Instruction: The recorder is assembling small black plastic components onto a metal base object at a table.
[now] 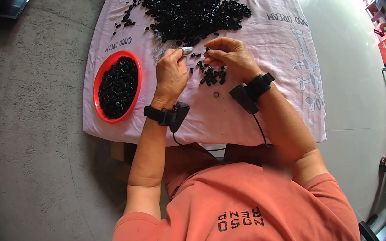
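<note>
My left hand [171, 75] is closed in a fist around a small silvery object [187, 50], whose blunt, shiny end sticks out toward the right; its kind is hard to make out. Facing it, my right hand [236, 60] pinches a small black plastic piece [207, 49] between thumb and fingertips. The two hands are a short gap apart. Beneath and between them lies a loose cluster of small black pieces [210, 74]. A much larger heap of the same black pieces [191, 7] spreads over the far part of the covered table.
At the left, a red bowl [96, 101] holds many black pieces. A pale pink printed cloth [272, 62] covers the table. A small dark ring [216, 94] lies near my right wrist. Stray pieces [127, 21] are scattered left of the heap. Another person's foot [384, 161] shows at far right.
</note>
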`<state>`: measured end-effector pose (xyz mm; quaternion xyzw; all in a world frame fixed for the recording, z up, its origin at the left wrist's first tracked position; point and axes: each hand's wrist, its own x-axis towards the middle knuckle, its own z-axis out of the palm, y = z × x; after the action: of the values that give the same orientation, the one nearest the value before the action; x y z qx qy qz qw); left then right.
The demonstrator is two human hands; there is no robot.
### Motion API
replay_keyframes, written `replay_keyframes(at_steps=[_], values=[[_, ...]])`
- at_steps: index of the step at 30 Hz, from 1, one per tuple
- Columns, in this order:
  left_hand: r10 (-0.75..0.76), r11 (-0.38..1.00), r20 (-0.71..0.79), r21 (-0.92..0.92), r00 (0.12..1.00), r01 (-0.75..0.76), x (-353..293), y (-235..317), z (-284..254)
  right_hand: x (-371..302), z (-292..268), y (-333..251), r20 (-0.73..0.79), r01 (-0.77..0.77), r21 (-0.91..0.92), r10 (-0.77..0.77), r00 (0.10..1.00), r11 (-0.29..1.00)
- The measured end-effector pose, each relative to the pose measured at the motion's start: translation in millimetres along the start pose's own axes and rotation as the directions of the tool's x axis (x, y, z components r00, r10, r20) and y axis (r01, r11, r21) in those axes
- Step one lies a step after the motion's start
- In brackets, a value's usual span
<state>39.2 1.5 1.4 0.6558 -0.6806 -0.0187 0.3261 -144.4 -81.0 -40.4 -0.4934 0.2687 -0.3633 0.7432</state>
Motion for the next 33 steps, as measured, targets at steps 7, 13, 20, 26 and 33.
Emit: replay_keyframes(at_steps=[7, 13, 20, 26, 33], values=[[-0.230, 0.853, 0.098, -0.458, 0.968, 0.249, 10, 24, 8, -3, 5, -3, 0.052, -0.024, 0.001, 0.024, 0.998, 1.000], [-0.288, 0.728, 0.082, -0.628, 0.954, 0.274, 10, 24, 17, -3, 8, -4, 0.074, -0.035, 0.017, 0.033, 0.997, 0.999], [-0.295, 0.746, 0.057, -0.610, 0.954, 0.268, 9, 22, 20, -3, 7, -4, 0.092, -0.054, 0.066, 0.047, 0.995, 0.996], [-0.297, 0.816, 0.054, -0.504, 0.953, 0.283, 6, 25, 16, -4, 8, -3, 0.091, -0.063, 0.088, 0.055, 0.994, 0.994], [-0.152, 0.934, -0.079, -0.339, 0.985, 0.117, 6, 35, 15, -7, 7, -6, 0.072, -0.046, 0.076, 0.041, 0.997, 0.996]])
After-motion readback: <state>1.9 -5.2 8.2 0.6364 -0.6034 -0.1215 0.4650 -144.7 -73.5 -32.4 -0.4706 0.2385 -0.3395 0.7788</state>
